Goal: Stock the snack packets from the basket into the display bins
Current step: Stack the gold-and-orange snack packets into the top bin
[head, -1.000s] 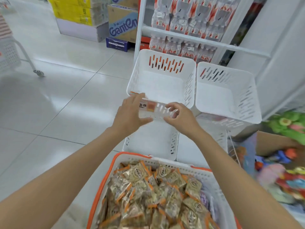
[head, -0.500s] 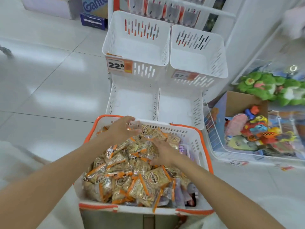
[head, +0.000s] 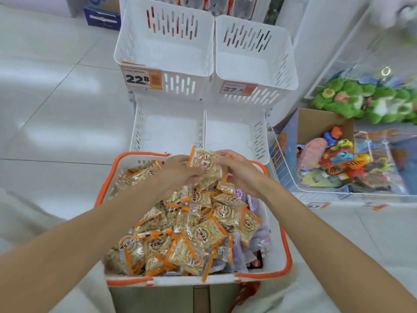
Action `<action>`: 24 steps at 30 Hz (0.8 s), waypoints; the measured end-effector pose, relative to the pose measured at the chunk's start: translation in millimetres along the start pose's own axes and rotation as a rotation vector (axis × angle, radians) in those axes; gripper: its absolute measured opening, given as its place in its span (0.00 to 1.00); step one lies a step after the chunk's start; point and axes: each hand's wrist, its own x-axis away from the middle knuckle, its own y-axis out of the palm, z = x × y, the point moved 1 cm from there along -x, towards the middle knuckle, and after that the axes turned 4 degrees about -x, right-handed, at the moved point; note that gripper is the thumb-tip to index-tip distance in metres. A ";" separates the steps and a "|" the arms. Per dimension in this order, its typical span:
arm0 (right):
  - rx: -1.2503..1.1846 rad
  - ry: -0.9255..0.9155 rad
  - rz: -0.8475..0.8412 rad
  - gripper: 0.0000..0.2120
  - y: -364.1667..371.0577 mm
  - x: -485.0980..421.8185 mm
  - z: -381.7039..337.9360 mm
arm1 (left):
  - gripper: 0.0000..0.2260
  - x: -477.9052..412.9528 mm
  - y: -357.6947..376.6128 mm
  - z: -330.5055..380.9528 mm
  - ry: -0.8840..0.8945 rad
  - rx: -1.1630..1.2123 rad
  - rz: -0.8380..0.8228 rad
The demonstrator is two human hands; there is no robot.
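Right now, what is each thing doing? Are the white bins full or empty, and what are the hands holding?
Upper left bin: empty, price tag reading 22.8 on its front.
Upper right bin: empty, tagged.
Lower left bin: empty.
Lower right bin: empty.
Basket: heaped with packets.
Held snack packets: lifted above the pile.
Left hand: fingers gripping the packets.
Right hand: gripping them too.

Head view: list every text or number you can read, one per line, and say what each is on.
"22.8": price tag on the upper left bin.
"27." then blurred: price tag on the upper right bin.
"6.3", partly cut off: floor tag by the wire toy rack.
Round packet labels in the basket: too blurred to read.
Blue box, top left: print unreadable.
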 end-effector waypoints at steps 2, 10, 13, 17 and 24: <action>0.174 -0.056 0.079 0.11 -8.8 0.5 6.0 | 0.23 -6.7 0.5 1.0 0.050 0.054 0.025; 0.519 0.040 0.049 0.21 -44.1 -2.5 57.6 | 0.13 -9.6 0.0 -8.8 -0.011 -0.050 -0.018; 0.904 0.210 0.043 0.34 -61.1 -0.2 92.1 | 0.15 -15.0 -11.0 -14.6 0.004 -0.102 0.033; 1.101 0.091 0.041 0.13 -56.4 1.0 101.3 | 0.11 -15.8 -16.7 -17.9 -0.044 -0.124 0.064; 0.527 -0.213 0.130 0.10 -41.7 9.2 27.8 | 0.09 -12.2 -18.7 -16.1 -0.163 -0.061 0.016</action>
